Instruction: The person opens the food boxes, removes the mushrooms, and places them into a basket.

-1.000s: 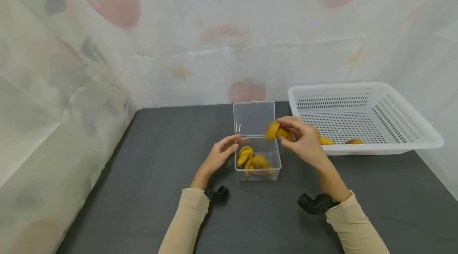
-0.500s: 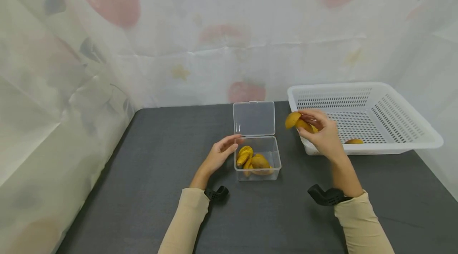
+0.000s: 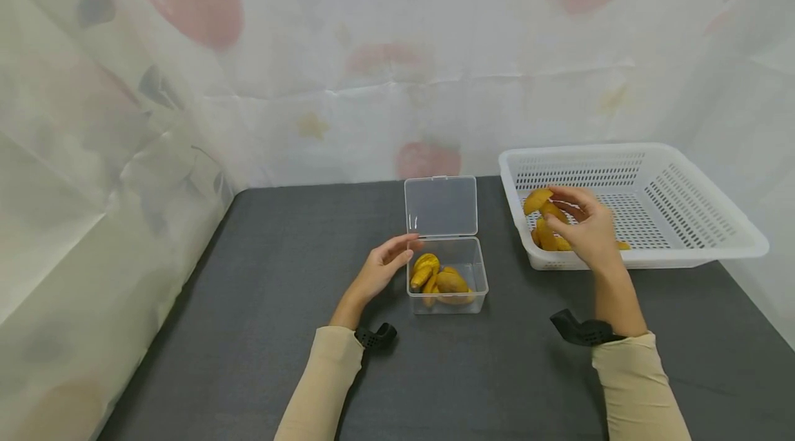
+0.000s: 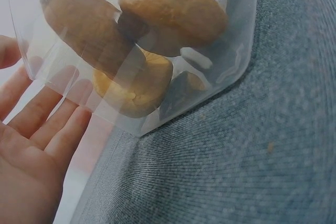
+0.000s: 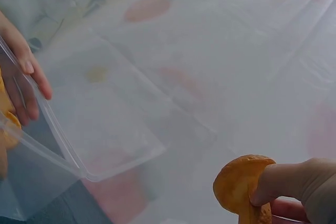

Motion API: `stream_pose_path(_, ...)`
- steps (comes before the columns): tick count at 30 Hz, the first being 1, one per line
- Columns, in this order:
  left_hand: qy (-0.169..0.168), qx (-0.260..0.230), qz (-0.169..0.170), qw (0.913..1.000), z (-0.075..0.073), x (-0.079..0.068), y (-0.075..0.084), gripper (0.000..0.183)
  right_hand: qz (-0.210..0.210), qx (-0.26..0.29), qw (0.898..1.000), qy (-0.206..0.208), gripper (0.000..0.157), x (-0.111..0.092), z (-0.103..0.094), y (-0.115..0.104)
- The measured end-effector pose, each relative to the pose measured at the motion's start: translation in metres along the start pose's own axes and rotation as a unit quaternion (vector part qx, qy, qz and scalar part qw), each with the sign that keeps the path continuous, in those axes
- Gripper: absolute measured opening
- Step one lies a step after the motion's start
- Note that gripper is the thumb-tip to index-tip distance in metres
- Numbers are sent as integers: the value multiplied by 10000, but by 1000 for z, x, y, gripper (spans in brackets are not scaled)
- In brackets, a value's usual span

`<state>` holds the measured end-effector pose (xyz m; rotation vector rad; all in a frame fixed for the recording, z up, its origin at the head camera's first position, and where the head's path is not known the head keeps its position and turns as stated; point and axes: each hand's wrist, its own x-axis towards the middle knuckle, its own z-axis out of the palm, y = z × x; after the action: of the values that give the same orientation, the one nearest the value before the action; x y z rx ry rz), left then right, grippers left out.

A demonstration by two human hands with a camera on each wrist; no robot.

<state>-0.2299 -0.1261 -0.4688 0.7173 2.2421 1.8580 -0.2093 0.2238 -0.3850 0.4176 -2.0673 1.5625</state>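
My right hand (image 3: 584,223) pinches a yellow-brown mushroom (image 3: 537,201) over the left end of a white basket (image 3: 683,258). The right wrist view shows the rounded cap and part of the stem of this mushroom (image 5: 241,184), with the thumb pressed on it. A clear plastic box (image 3: 447,306), lid (image 3: 441,206) raised, stands left of the basket. Several yellow-brown mushrooms (image 3: 452,281) lie inside. Fairly straight fingers of my left hand (image 3: 379,268) touch the box's left side; the left wrist view shows those fingers (image 4: 55,116) against its clear wall.
More yellow-brown mushrooms (image 3: 546,237) lie in the basket's near left corner, partly behind my right hand. Both containers stand on a dark grey table (image 3: 298,248). A printed white curtain (image 3: 348,116) hangs behind and another hangs along the left.
My right hand has moved right with the mushroom, from beside the clear box to over the basket. My left hand and the box have stayed put.
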Motion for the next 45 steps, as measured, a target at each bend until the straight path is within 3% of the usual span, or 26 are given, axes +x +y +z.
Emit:
stream_pose_path(12,3,-86,-5,10000,1,0,2,40,657,-733,9946,315,42,-2,-19,8)
stream_pose_path(19,14,-10,2,10000,1,-1,1,40,1513,-1564,9739,650,44,-1,-27,11)
stream_pose_path(22,27,-22,-34,10000,1,-1,2,40,1684,-1764,9671,724,45,-1,-26,10)
stream_pose_path(27,33,-18,-39,10000,1,-1,3,39,1395,-1639,9746,623,42,-1,-20,7)
stream_pose_path(34,28,7,47,10000,1,-1,3,39,622,-1127,9917,-24,39,0,-3,-6)
stream_pose_path(37,27,-23,21,10000,1,-1,4,39,417,-1010,9937,-247,39,-1,5,-12)
stream_pose_path(45,50,76,25,10000,1,-1,1,40,399,-801,9929,-782,39,-4,17,-25)
